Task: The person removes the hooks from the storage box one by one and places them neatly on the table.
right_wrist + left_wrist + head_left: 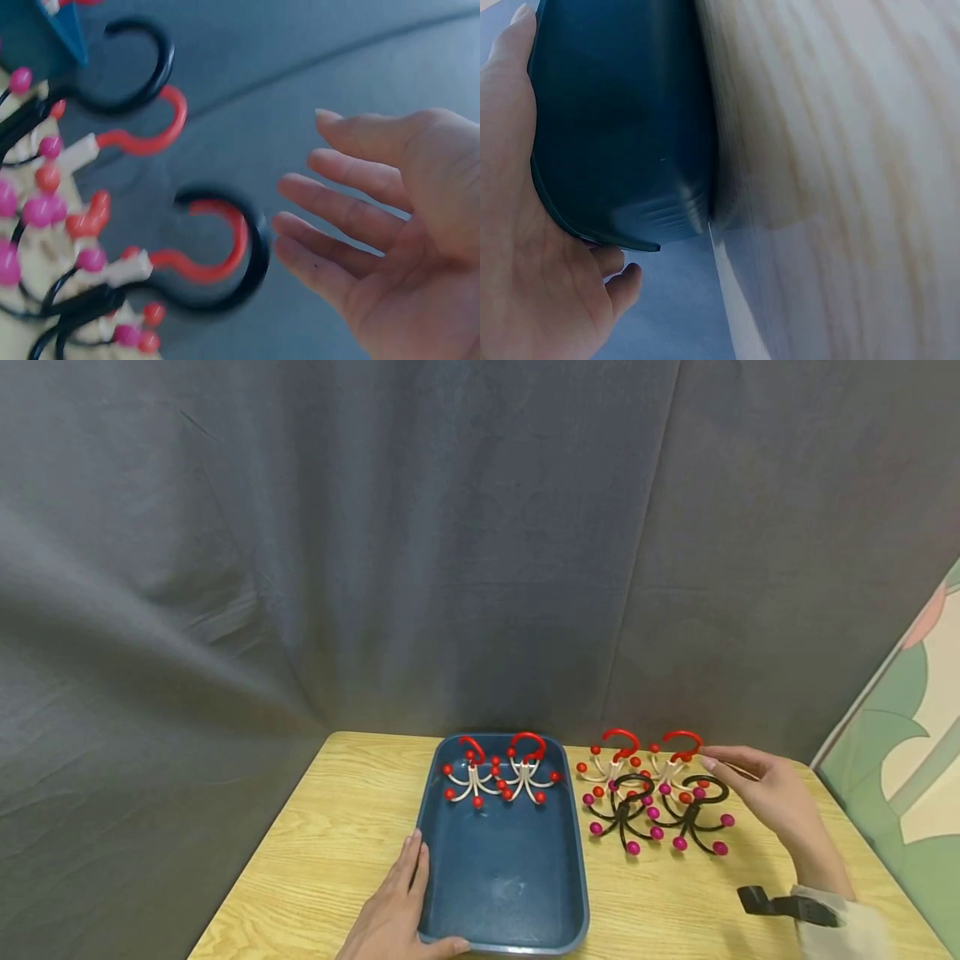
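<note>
My left hand (397,902) rests at the near left corner of a dark blue tray (502,868), fingers straight along its side and thumb at the front rim. On the table's right half, my right hand (768,789) is beside the red hook of a white multi-arm hanger (670,768). In the right wrist view its fingers (341,206) extend towards the hooks, with nothing in the palm. To that hanger's left stands another white-and-red hanger (613,768). Nearer are two black hangers with magenta balls, one on the left (622,814), one on the right (692,817).
Two more white-and-red hangers, one left (474,774) and one right (525,770), stand at the tray's far end. The light wooden table (322,827) backs onto a grey curtain (450,543). A patterned wall panel (915,752) borders the right side.
</note>
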